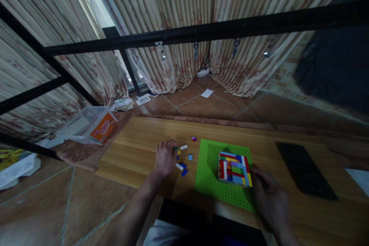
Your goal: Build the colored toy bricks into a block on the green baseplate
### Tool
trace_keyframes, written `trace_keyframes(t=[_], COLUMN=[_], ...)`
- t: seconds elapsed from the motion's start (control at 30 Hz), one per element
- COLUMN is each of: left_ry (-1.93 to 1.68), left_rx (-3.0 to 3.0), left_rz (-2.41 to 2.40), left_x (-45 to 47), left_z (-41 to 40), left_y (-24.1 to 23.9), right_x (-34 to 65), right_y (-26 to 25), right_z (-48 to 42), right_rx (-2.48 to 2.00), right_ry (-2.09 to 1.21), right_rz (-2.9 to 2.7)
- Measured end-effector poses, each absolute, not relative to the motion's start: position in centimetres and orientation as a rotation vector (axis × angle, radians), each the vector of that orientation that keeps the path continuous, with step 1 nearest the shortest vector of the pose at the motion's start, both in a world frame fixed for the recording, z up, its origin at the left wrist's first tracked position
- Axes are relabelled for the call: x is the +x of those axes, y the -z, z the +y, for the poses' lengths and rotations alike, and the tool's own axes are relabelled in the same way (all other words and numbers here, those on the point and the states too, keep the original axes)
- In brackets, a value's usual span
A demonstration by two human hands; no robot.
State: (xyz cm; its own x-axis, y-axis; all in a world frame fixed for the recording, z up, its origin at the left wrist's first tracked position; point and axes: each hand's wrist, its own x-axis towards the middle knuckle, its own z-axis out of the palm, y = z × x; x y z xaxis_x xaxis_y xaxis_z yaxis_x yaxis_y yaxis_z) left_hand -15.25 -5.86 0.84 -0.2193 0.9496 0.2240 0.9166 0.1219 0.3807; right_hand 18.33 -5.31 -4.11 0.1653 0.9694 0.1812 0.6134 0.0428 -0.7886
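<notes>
A green baseplate (209,178) lies on the low wooden table (138,142) and carries a multicoloured block of stacked bricks (234,168). My right hand (269,196) rests on the plate's right edge, against the side of the block; its fingers are dim and partly hidden. My left hand (165,157) is closed among the loose bricks (184,157) left of the plate, with a small green brick (175,148) pinched at its fingertips. White, blue and yellow loose bricks lie just to the right of that hand.
A clear plastic tub with an orange label (92,125) lies on its side at the table's far left corner. A black flat slab (305,169) lies on the right of the table. A black metal frame (201,30) crosses overhead before the curtains.
</notes>
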Motion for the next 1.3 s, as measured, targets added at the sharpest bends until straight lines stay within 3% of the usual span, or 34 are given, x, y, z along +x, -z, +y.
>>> trace_keyframes(t=[0.8, 1.0, 1.3], left_ry=[-1.067, -1.109, -0.983], left_rx=[1.676, 1.594, 1.514], left_rz=[1.900, 1.634, 1.414], left_x=[-11.3, -8.8, -4.6], left_z=[-7.3, -10.6, -14.3], left_y=[-2.2, -3.2, -5.5], right_x=[18.0, 16.3, 11.1], right_y=[4.1, 0.2, -5.0], right_z=[-5.0, -7.2, -13.1], right_rx=[-1.591, -1.492, -1.173], right_ry=[-0.575, -0.579, -0.987], right_rz=[-1.505, -1.375, -1.671])
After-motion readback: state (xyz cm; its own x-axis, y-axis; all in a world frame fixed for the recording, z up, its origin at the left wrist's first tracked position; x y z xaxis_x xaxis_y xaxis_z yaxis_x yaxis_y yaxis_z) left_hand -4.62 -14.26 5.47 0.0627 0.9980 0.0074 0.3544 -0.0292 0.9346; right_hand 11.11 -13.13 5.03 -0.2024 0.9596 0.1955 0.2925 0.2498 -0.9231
